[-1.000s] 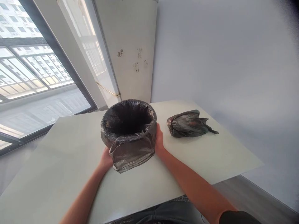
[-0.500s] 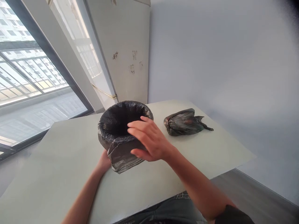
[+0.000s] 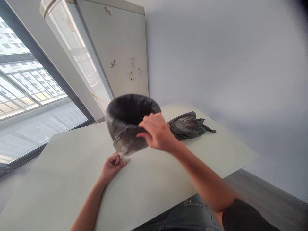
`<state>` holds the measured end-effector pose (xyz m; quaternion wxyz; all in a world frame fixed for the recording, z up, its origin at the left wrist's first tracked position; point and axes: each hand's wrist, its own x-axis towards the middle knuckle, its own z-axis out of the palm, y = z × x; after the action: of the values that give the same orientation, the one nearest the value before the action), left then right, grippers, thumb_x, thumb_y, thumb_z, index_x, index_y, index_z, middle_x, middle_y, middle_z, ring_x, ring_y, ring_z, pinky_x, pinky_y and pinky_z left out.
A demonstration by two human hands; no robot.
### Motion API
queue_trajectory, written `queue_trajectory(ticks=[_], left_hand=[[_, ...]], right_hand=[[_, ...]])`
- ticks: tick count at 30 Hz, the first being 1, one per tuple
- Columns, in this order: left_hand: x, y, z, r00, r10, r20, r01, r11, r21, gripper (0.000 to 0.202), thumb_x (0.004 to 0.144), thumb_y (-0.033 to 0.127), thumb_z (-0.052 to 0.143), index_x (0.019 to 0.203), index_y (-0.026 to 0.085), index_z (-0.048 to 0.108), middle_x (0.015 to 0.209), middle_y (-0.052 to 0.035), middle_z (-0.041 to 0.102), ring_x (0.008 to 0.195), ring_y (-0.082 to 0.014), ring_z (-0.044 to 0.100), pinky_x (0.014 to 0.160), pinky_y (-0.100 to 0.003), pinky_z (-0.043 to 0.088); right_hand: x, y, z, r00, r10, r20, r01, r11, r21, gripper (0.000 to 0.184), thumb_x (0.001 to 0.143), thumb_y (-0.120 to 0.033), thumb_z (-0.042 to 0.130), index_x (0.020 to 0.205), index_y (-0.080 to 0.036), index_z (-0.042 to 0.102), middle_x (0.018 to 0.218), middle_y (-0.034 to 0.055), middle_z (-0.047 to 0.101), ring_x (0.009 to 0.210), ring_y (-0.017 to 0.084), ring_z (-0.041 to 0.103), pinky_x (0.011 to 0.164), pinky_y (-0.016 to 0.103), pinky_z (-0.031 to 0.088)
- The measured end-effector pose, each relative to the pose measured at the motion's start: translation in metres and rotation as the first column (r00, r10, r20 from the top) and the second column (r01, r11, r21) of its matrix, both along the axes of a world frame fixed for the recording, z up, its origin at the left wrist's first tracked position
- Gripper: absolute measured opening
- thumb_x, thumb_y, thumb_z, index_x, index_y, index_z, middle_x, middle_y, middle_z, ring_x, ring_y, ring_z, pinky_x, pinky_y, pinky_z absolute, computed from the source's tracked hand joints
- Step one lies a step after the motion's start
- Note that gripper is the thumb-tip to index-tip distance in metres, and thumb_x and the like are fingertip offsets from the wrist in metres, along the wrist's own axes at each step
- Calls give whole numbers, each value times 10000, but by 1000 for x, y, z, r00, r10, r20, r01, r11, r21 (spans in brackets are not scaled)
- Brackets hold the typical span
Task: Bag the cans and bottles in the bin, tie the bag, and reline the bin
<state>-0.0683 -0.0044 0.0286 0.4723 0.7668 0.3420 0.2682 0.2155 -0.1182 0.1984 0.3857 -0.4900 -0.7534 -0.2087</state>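
Note:
A trash can (image 3: pixel 115 128) lined with a black plastic bag stands tilted above the table, its dark round mouth facing up. My right hand (image 3: pixel 157 133) is closed over the near right part of its rim, fingers inside and thumb on the outside. Loose bag film hangs down the near side. My left hand (image 3: pixel 112 166) rests on the tabletop just below the can, fingers loosely curled and thumb held apart, with nothing visible in it. To the right lies a knotted black plastic bag (image 3: pixel 187 126), partly behind my right hand.
The pale table (image 3: pixel 72 173) extends under both arms. Behind it stands a worn white refrigerator (image 3: pixel 120 41), beside a plain wall (image 3: pixel 216 57). A glass door (image 3: pixel 36 93) with a railing outside is at the left.
My right hand has closed on the can's rim, and the can has risen and shifted slightly right. My left hand, formerly half hidden behind the can, now shows on the table.

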Motion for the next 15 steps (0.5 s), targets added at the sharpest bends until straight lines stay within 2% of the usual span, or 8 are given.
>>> queue_trajectory(ticks=[3,6,10,15], left_hand=[[1,-1,2,998,-46,-30,48,997,60,528,855,387,753,672,210,290,728,33,353,682,-123,332,637,-260,308],[1,-2,2,998,-62,-27,63,997,38,513,873,373,738,677,211,293,744,32,348,681,-127,313,635,-267,285],[-1,-3,-2,996,-82,21,82,997,-13,517,880,383,743,673,212,301,756,28,356,687,-134,329,652,-279,296],[-2,-2,-5,998,-55,19,56,998,-30,517,921,410,714,702,213,290,774,28,343,704,-138,317,670,-285,289]], right_hand=[[56,22,17,973,-193,-127,198,980,28,198,1028,-384,605,1046,-187,614,970,100,669,944,287,574,862,431,383],[122,46,24,915,-369,-163,365,929,-52,217,1007,-410,604,1069,-202,613,1044,120,683,1031,337,589,947,509,411],[193,68,13,826,-558,-75,540,823,-174,186,951,-362,628,1015,-188,617,1061,157,701,1084,381,579,971,554,395],[242,60,-7,768,-640,19,627,745,-229,189,903,-332,637,988,-163,634,1045,180,715,1091,395,575,937,521,389]])
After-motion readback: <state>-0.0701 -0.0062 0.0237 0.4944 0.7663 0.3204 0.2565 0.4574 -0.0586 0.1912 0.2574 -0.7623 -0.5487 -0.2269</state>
